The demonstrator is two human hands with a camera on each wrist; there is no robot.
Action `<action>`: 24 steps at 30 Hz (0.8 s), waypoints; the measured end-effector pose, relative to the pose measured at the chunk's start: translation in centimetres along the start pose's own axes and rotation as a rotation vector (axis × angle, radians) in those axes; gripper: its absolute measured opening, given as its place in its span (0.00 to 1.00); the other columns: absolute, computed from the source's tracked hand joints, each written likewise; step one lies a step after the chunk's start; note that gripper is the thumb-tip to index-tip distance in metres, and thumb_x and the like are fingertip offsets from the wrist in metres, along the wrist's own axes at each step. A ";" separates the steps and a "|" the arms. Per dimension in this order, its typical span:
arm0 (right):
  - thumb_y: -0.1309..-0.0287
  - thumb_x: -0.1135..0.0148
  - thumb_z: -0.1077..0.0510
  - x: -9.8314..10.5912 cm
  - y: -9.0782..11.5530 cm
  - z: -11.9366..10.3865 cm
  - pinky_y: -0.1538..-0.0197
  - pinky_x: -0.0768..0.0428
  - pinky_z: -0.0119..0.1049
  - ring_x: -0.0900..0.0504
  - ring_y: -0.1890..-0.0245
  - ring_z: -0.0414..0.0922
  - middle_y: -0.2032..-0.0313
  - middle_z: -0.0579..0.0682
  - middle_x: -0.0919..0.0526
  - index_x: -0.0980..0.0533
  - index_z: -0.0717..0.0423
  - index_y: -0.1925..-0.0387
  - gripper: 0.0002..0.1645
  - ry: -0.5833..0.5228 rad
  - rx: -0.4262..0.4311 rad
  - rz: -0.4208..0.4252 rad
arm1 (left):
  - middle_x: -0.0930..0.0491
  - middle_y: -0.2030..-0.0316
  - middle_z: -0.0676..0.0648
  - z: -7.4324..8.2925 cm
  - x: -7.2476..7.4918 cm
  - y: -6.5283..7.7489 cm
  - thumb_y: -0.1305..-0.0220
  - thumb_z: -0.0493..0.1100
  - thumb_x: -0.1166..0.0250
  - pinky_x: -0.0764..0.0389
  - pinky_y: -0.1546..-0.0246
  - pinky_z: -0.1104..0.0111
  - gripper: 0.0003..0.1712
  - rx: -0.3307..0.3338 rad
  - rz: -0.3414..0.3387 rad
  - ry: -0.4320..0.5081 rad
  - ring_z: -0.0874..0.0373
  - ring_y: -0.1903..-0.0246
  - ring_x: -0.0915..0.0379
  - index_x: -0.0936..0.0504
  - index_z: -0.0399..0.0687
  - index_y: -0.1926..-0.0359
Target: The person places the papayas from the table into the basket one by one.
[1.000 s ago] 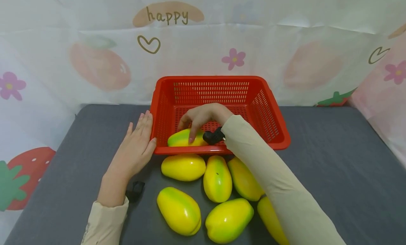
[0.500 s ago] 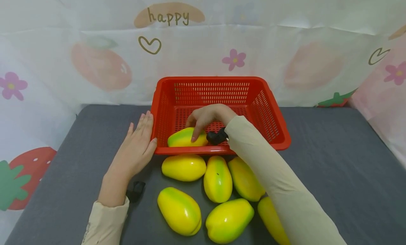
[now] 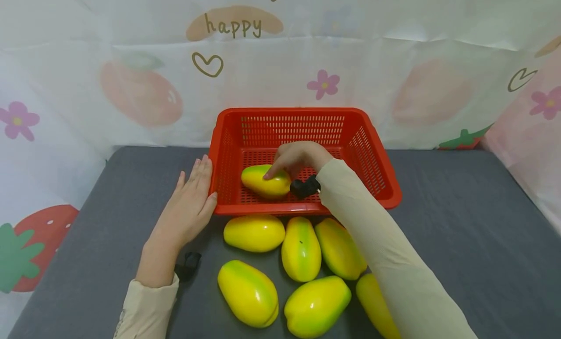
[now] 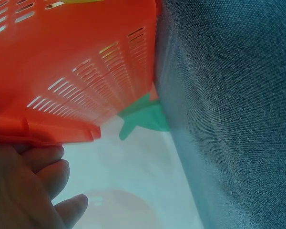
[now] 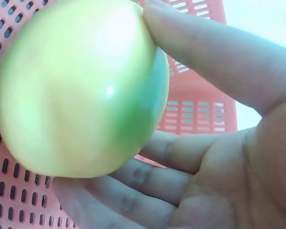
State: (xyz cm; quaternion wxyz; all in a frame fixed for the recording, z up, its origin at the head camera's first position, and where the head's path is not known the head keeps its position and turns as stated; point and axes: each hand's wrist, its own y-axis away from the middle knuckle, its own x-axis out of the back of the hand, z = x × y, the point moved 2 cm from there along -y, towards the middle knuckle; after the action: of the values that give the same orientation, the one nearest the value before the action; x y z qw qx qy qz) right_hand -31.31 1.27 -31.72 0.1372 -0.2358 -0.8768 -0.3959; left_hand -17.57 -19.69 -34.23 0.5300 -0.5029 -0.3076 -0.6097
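In the head view, my right hand (image 3: 302, 156) reaches into the red plastic basket (image 3: 302, 209) and grips a yellow-green mango (image 3: 263, 183). The right wrist view shows the thumb on one side of that mango (image 5: 81, 90) and the fingers curled beneath the other. Whether it touches the basket floor, I cannot tell. My left hand (image 3: 186, 202) lies with straight fingers along the basket's left side. Its fingertips touch the wall just under the rim in the left wrist view, where the basket (image 4: 76, 52) fills the upper left.
Several more mangoes lie on the grey cloth in front of the basket, among them one mango (image 3: 254, 233) close to its front wall and another mango (image 3: 248, 293) nearer me. My right forearm partly covers a mango (image 3: 374, 300). A printed curtain (image 3: 280, 56) hangs behind.
My right hand has moved the gripped mango away from the basket's front wall, back and slightly right, and turned it a little. The left hand keeps its place on the basket.
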 end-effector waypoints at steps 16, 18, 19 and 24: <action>0.38 0.43 0.47 -0.5 -0.2 -0.3 0.49 0.22 0.37 0.19 0.51 0.48 0.47 0.59 0.21 0.25 0.62 0.44 0.27 0.020 0.023 -0.091 | 0.60 0.27 0.39 0.1 0.0 0.0 0.31 0.45 0.56 0.62 0.32 0.47 0.39 0.014 -0.001 -0.005 0.46 0.28 0.67 0.62 0.37 0.27; 0.38 0.43 0.47 -0.7 -0.3 -0.5 0.49 0.22 0.36 0.19 0.51 0.48 0.48 0.58 0.21 0.24 0.62 0.46 0.26 0.027 0.027 -0.094 | 0.60 0.27 0.39 0.1 0.0 0.0 0.31 0.45 0.56 0.62 0.32 0.47 0.39 0.013 0.001 -0.007 0.46 0.28 0.67 0.62 0.37 0.27; 0.38 0.43 0.47 -0.8 -0.3 -0.5 0.50 0.21 0.36 0.19 0.52 0.48 0.49 0.58 0.20 0.24 0.62 0.46 0.26 0.025 0.028 -0.097 | 0.60 0.27 0.38 0.1 0.0 0.0 0.31 0.45 0.56 0.62 0.32 0.47 0.39 0.012 0.002 -0.007 0.46 0.28 0.66 0.62 0.37 0.27; 0.37 0.44 0.47 -1.0 -0.6 -0.8 0.52 0.20 0.36 0.18 0.54 0.48 0.52 0.60 0.19 0.23 0.62 0.48 0.26 -0.002 0.014 -0.092 | 0.60 0.27 0.39 0.2 0.0 0.0 0.31 0.46 0.56 0.62 0.32 0.47 0.39 0.016 0.002 -0.009 0.45 0.28 0.66 0.62 0.36 0.27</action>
State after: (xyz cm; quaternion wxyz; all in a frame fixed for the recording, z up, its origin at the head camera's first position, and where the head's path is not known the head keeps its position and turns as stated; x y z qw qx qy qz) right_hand -30.68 0.03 -32.01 0.1197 -0.1948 -0.8897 -0.3952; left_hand -17.53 -19.54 -34.15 0.5329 -0.5017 -0.3145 -0.6044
